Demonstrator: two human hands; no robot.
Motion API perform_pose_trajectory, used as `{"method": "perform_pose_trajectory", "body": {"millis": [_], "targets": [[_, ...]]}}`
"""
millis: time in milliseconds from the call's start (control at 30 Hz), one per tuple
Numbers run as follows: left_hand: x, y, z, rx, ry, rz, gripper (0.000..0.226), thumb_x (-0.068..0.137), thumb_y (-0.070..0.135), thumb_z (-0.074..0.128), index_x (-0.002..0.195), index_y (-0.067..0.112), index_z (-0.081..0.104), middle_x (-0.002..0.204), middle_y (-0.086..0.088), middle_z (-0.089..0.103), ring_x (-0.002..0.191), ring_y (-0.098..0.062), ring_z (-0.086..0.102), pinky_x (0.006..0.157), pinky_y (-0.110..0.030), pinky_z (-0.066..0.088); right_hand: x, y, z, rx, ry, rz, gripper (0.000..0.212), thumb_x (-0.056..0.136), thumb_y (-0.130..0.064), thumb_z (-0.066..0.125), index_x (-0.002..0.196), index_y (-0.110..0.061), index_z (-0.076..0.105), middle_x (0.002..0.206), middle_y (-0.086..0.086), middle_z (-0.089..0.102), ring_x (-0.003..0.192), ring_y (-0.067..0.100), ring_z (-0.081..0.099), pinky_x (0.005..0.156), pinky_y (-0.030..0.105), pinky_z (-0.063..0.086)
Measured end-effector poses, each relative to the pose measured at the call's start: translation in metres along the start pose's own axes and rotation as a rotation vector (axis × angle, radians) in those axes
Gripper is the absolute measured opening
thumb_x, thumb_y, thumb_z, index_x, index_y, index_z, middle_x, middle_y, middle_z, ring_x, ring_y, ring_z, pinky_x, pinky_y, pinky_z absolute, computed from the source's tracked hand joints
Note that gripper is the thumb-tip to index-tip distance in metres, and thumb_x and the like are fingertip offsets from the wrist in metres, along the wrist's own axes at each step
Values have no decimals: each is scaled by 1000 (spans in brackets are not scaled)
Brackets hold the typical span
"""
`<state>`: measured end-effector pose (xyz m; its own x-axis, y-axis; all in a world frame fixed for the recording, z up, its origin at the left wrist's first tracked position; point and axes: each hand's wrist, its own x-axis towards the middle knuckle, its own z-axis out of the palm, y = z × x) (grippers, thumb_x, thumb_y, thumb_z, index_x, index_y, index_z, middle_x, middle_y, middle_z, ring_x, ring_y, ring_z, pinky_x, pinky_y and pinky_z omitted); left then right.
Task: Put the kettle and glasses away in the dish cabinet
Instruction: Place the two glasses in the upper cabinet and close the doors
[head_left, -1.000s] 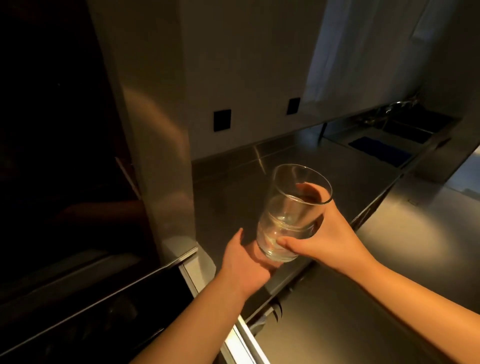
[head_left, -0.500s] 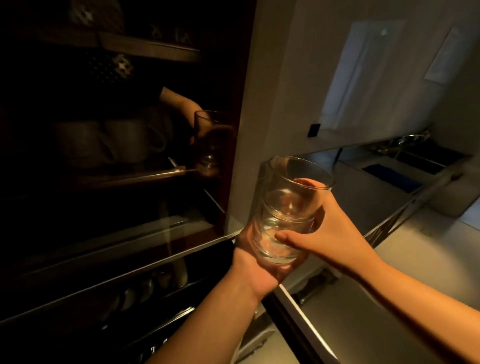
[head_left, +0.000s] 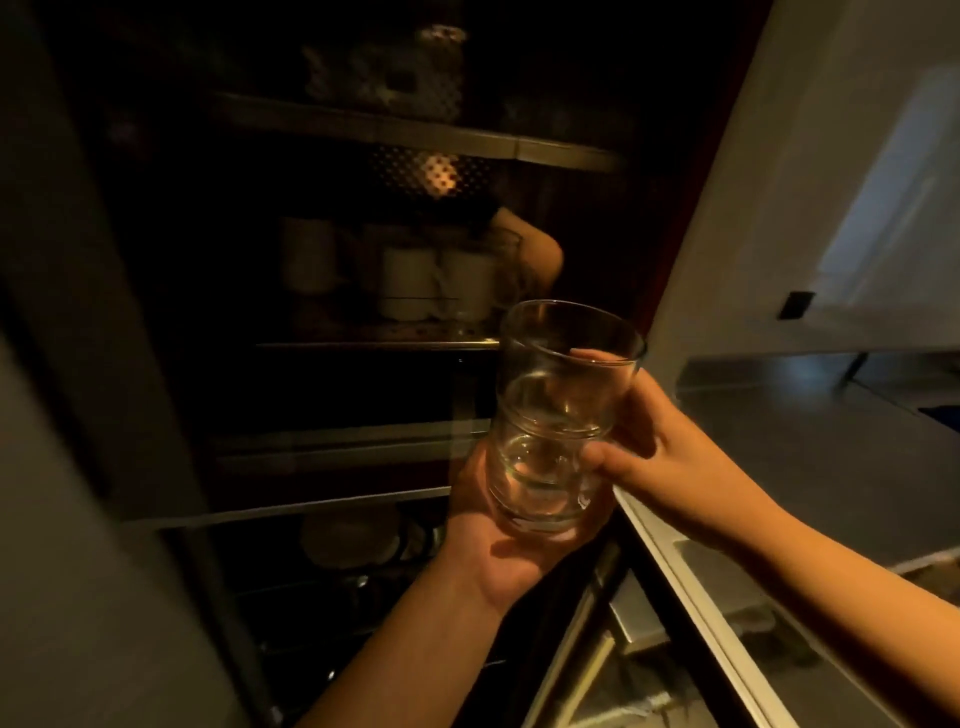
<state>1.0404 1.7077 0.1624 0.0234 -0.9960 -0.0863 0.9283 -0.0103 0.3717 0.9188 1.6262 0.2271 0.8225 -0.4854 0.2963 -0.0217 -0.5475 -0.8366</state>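
Note:
A stack of clear glasses, nested one in another, is held upright in front of the dark dish cabinet. My left hand cups the stack from below, fingers curled round its base. My right hand grips its right side, thumb on the near wall and fingers behind the rim. The cabinet's glass front reflects an arm and a glass. No kettle is in view.
White mugs stand on the cabinet's middle shelf. Plates sit on a lower rack. A steel counter runs to the right, under a pale wall. A drawer edge juts out below my right arm.
My view has swung left from the counter to the cabinet. Both hands have carried the glass stack up and toward the cabinet front, with the grip unchanged.

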Motion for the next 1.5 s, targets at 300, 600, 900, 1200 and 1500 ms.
{"method": "perform_pose_trajectory", "body": {"millis": [300, 600, 900, 1200, 1500], "targets": [[-84, 19, -30, -215, 138, 295, 48, 77, 29, 60, 113, -2, 65, 118, -24, 62, 100, -38, 62, 89, -47, 48, 25, 21, 86, 812, -29, 290, 67, 96, -49, 18, 132, -1, 46, 127, 17, 59, 113, 26, 58, 99, 38, 44], [-172, 13, -63, -367, 239, 590, 51, 89, 41, 49, 127, 8, 56, 121, -20, 61, 105, -37, 61, 83, -50, 51, 48, 72, 176, 1363, 90, 815, 60, 100, -46, 30, 138, 0, 35, 138, 25, 45, 124, 36, 48, 103, 43, 38], [-206, 4, -69, -367, 266, 644, 46, 83, 36, 55, 114, 3, 65, 119, -21, 62, 104, -38, 61, 85, -51, 49, 52, 73, 209, 1546, 180, 884, 66, 98, -45, 35, 144, 0, 23, 144, 27, 35, 130, 39, 40, 110, 48, 31], [-224, 2, -68, -350, 219, 606, 53, 80, 34, 59, 123, 5, 59, 123, -21, 60, 111, -37, 58, 85, -52, 50, 60, 70, 220, 1749, 394, 809, 71, 97, -44, 35, 148, -1, 8, 153, 25, 16, 140, 38, 19, 115, 48, 16], [-241, 5, -68, -405, 169, 595, 51, 79, 34, 62, 119, 2, 61, 123, -23, 58, 111, -40, 57, 88, -55, 47, 53, 65, 230, 1616, 479, 790, 58, 102, -32, 31, 147, 0, 15, 152, 20, 24, 140, 32, 25, 116, 42, 19]]}}
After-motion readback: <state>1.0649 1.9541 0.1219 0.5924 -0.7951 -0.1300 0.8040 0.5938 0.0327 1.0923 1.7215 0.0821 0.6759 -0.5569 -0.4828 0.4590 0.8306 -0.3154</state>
